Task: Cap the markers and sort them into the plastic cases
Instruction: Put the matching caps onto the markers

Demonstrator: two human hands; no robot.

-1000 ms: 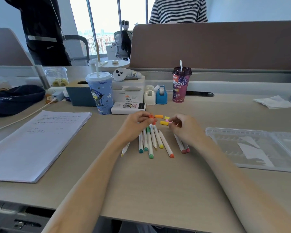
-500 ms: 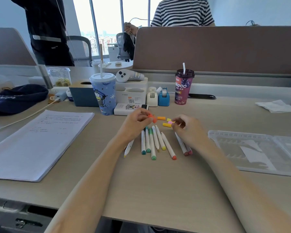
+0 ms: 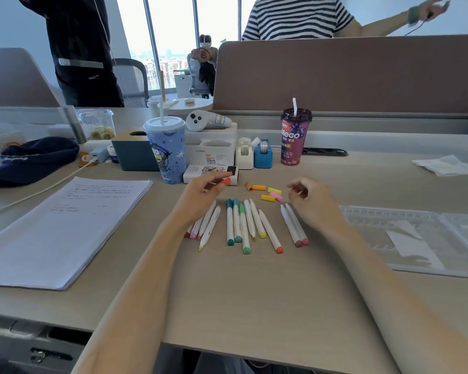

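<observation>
A blue cup (image 3: 167,149), purple drink (image 3: 293,139), paper stack (image 3: 65,228) and cap (image 3: 30,160) sit apart.

— What sort of place?
— An office: a partition screen (image 3: 335,76) backs the tabletop (image 3: 254,292), an office chair (image 3: 142,70) stands by tall city-view windows (image 3: 173,28), and printed papers (image 3: 65,225) lie near tape dispensers (image 3: 263,156).

Left hand (image 3: 201,191) in pinch — right hand (image 3: 314,202) half-curled
</observation>
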